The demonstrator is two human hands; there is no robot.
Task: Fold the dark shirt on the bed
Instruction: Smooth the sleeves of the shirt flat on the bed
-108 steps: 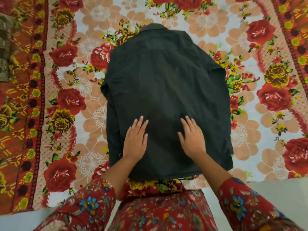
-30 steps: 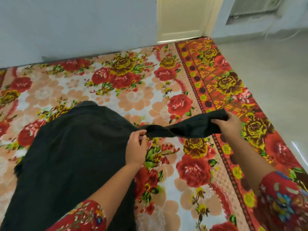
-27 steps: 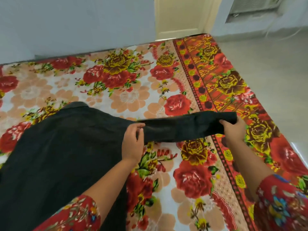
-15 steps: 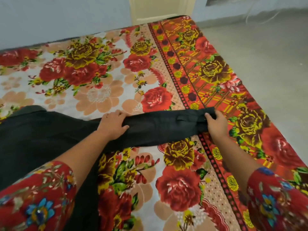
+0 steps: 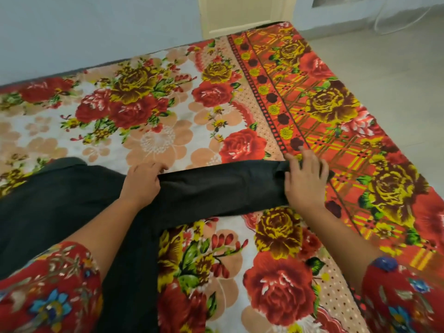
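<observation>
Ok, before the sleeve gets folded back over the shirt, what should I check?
1. Sleeve laid out straight: ok, it stretches sideways from the shirt with no twist showing.
2. Right hand on the sleeve's far end: ok, its fingers are spread over it.
3. Left hand at the shoulder end: ok, it is on the cloth there; whether it grips or only presses, cannot tell.
4. Body of the shirt lying flat: cannot tell, much of it is out of frame or behind the arm.
5. Sleeve fully on the bed: ok, its end lies on the patterned border, short of the edge.
</observation>
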